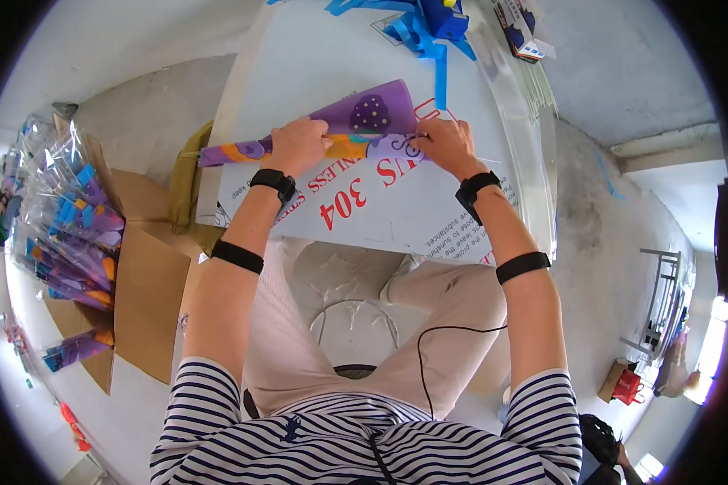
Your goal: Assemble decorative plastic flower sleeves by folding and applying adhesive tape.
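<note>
A purple printed sheet (356, 113) with orange and dark dotted patterns lies across the table, partly rolled into a long tube. My left hand (299, 145) is closed around the rolled part, left of the middle. At the sheet's right end, my right hand (447, 148) pinches its edge between bent fingers. The far part of the sheet stands up in a loose curl behind my hands. Whether the roll has a core inside, I cannot tell.
The table (364, 214) has a white printed covering. Blue strips (440, 77) hang near a blue tape dispenser (446, 18) at the far end. A small box (523, 31) stands far right. On the left, a cardboard box (147, 279) adjoins purple rolls in clear wrap (81, 218).
</note>
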### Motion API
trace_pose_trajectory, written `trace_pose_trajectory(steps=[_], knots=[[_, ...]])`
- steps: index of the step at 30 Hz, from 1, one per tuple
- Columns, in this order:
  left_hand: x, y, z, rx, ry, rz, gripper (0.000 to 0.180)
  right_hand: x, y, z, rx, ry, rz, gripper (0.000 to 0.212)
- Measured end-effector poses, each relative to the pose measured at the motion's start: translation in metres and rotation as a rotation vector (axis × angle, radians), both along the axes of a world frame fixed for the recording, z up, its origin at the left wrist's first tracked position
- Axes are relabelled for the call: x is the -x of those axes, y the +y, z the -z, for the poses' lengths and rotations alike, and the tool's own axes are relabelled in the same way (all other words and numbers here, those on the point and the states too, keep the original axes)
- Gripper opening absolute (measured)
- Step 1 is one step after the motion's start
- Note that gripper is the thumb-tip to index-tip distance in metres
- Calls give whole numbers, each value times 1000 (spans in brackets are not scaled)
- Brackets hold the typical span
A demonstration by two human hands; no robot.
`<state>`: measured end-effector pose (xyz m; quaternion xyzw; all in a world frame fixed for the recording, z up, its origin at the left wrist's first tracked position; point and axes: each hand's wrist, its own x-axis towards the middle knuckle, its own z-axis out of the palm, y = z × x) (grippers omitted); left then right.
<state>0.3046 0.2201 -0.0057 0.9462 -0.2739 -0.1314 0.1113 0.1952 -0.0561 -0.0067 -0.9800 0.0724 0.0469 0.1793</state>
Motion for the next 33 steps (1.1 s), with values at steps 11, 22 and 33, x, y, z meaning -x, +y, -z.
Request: trace_pose_trajectory(steps=[11,22,33], knots=[[-2,5,-3,29,-16,-89,17,0,7,-5,42,-15,-3,16],[22,8,21,191,-592,157,13,-3,7,-4,39,15,14,15],[44,28,10,337,-385,215,34,25,-66,0,265,13,312,16]])
